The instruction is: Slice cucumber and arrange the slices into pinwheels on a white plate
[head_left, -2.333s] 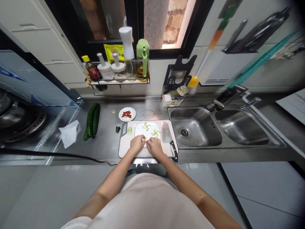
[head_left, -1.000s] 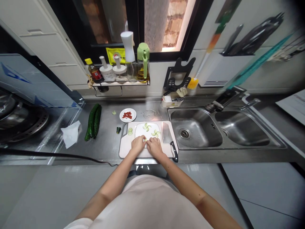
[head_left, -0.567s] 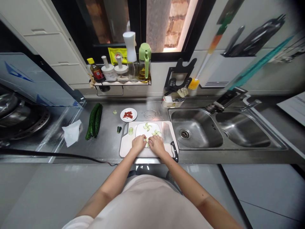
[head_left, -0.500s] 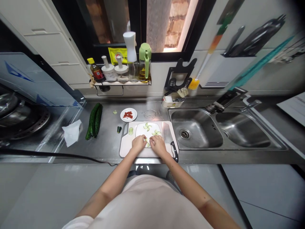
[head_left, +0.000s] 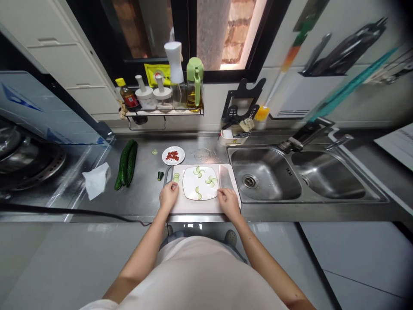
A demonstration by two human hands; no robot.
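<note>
A white square plate lies on the cutting board, bearing two pinwheels of thin green slices and a couple of curved slices lower down. My left hand is at the board's left side, fingers bent together just below a small stack of round slices; whatever is between the fingertips is too small to make out. My right hand is at the plate's right edge, fingers curled, covering the knife's handle area; its blade shows above the hand. What the right fingertips hold, if anything, is hidden.
Two cucumbers, a paper towel and a cucumber end lie left of the board. A small plate of red pieces stands behind it. The double sink is at right, a bottle rack at the back.
My hands have moved apart from the middle of the plate, the left one to the stacked slices, the right one to the plate's right edge. The lower slices are now uncovered.
</note>
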